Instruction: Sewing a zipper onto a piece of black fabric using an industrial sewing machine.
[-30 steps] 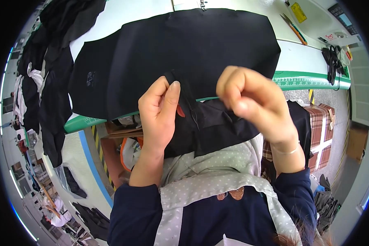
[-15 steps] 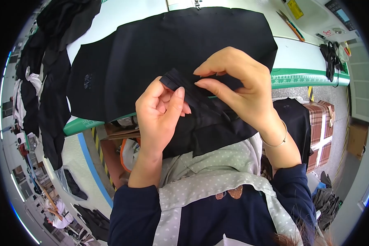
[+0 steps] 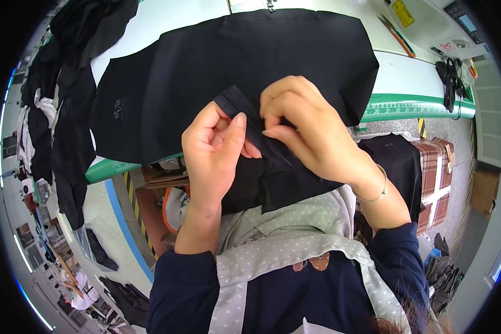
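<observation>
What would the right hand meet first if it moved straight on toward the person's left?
Probably the left hand: the right hand points its fingers at that thumb, across the black fabric. Depth is unclear.

black fabric point(image 3: 234, 72) | white table point(image 3: 167, 22), green edge | plaid brown-white box point(image 3: 437, 178)

Two hands, left hand point(image 3: 214, 153) and right hand point(image 3: 306, 131), meet at centre on one black garment point(image 3: 234, 61). One scissors point(image 3: 396, 34) lies at one o'clock. One plaid box point(image 3: 437, 172) sits at three o'clock (partly covered by dark cloth).
</observation>
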Demonstrator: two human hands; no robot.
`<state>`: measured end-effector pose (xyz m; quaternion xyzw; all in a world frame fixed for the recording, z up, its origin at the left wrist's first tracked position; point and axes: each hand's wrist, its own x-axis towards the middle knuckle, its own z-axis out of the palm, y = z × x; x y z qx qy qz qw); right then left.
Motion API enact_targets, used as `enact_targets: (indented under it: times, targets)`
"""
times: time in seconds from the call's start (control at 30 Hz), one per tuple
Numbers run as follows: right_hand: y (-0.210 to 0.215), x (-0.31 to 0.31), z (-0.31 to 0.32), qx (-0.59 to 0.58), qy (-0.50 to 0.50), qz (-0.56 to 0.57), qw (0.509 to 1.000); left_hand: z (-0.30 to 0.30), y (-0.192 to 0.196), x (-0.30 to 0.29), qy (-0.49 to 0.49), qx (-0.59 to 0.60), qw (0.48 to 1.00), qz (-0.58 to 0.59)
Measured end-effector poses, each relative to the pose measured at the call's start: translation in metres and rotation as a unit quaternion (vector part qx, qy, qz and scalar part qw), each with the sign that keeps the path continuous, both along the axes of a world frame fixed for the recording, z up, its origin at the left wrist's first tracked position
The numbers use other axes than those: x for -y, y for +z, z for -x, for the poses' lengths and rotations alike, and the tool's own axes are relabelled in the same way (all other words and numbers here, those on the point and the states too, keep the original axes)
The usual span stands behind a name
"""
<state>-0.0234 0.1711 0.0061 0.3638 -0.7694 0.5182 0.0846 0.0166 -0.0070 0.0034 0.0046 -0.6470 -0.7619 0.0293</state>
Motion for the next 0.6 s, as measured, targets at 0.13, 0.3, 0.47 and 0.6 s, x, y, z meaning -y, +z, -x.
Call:
enact_targets:
  times: [0.13,0.3,0.47,0.6]
  targets:
    - [-0.002,-0.025,0.0,0.202,0.104,0.217,0.949,0.001,-0.005,0.003,0.003,-0.003,1.0,-0.006]
    - [0.003,-0.013,0.009,0.022,-0.069,0.055,0.996,0.0,0.001,-0.007,-0.024,0.012,0.999,0.035]
    - [0.003,0.006,0.01,-0.076,-0.098,0.03,0.992,-0.004,0.009,-0.008,-0.04,0.011,0.997,0.067]
    - [0.001,0.01,0.013,-0.104,-0.092,0.022,0.99,-0.005,0.006,-0.006,-0.047,0.001,0.995,0.084]
